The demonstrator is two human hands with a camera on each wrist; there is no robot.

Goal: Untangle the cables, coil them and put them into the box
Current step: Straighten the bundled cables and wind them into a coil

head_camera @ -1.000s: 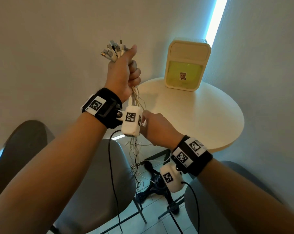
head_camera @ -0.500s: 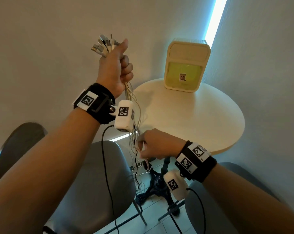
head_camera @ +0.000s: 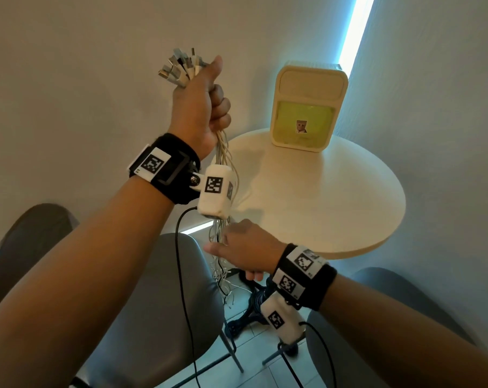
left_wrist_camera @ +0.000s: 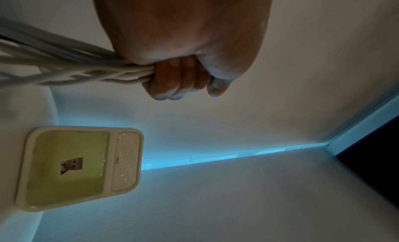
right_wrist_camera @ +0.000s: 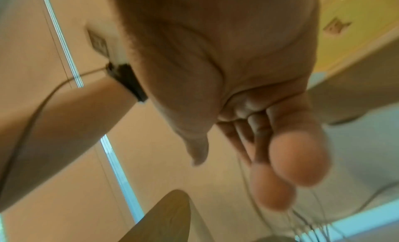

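My left hand (head_camera: pixel 202 107) is raised in front of the wall and grips a bundle of white cables (head_camera: pixel 223 152) in a fist. Their USB plugs (head_camera: pixel 181 69) fan out above the thumb. In the left wrist view the fingers (left_wrist_camera: pixel 179 78) curl round the cables (left_wrist_camera: pixel 64 69). The strands hang down past the wrist camera in a loose tangle toward the floor. My right hand (head_camera: pixel 245 247) is lower, against the hanging strands, with its thumb out and its fingers (right_wrist_camera: pixel 300 157) fairly straight among thin cables. The cream box (head_camera: pixel 307 107) with a yellow-green front stands on the table.
A round cream table (head_camera: pixel 335 208) stands in the corner, its black base (head_camera: pixel 252 306) on the tiled floor. A grey chair (head_camera: pixel 153 289) is below my left arm and another (head_camera: pixel 391 301) below my right. Walls close in behind and to the right.
My right hand has slid down the hanging cables, from just under the left wrist camera to well below it, and its fingers have loosened. The left hand keeps its grip, barely shifted.
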